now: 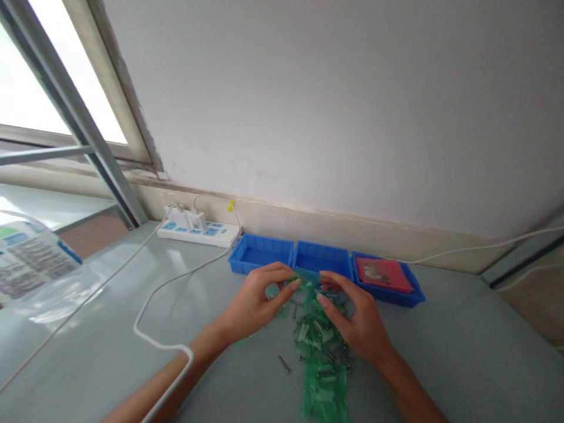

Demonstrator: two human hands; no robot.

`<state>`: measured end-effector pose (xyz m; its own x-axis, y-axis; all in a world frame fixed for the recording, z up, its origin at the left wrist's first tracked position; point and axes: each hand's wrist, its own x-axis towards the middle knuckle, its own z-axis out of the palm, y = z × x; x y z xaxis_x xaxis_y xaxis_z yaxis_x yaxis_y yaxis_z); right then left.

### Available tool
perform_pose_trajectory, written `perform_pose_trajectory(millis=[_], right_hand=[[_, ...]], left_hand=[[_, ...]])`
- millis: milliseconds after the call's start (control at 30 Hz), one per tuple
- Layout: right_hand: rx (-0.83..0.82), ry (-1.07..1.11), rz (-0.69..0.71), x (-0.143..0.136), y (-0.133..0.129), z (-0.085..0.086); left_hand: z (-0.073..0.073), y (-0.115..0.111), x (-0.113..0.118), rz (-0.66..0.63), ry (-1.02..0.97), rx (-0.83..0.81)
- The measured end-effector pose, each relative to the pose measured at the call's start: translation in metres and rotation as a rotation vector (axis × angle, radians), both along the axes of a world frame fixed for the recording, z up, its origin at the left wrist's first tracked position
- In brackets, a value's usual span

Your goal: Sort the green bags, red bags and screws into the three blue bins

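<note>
My left hand (264,296) pinches a small green plastic bag (305,281) between thumb and forefinger. At the bag's right end is my right hand (352,314), its thumb and forefinger apart; I cannot tell whether its fingertips touch the bag. Below both hands lies a pile of more green bags (324,393) with screws and pale pieces in and among them. One loose screw (284,364) rests on the table left of the pile. Another green bag lies partly hidden behind my left hand.
Along the wall stand a blue tray (235,265), a second blue tray (299,249) and a third blue tray (409,301) with red bags (385,274). A white power strip (198,235) is at back left. White cables (141,311) cross the table (211,388). A clear plastic bag (66,294) lies left.
</note>
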<state>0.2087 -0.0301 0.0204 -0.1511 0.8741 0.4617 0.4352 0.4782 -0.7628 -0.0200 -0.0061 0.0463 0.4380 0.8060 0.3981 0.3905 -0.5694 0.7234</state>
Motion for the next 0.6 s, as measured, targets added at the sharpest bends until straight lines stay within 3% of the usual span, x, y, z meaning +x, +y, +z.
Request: perform_pose_trajectory(millis=[100, 200, 433, 500, 600], right_hand=[[-0.276, 0.337, 0.051, -0.008, 0.000, 0.003], [-0.412, 0.517, 0.081, -0.013, 0.001, 0.003], [-0.466, 0.635, 0.030, -0.014, 0.004, 0.002], [-0.466, 0.673, 0.011, -0.013, 0.006, 0.000], [-0.457, 0.698, -0.033, -0.012, 0.008, -0.004]], left_hand=[[-0.001, 0.001, 0.005, 0.002, -0.197, -0.262], [-0.003, 0.001, 0.008, -0.063, -0.294, -0.466], [-0.006, -0.001, 0.005, -0.149, -0.136, -0.651], [-0.007, 0.002, 0.004, -0.112, -0.231, -0.670], [-0.007, 0.009, 0.002, 0.066, -0.503, -0.691]])
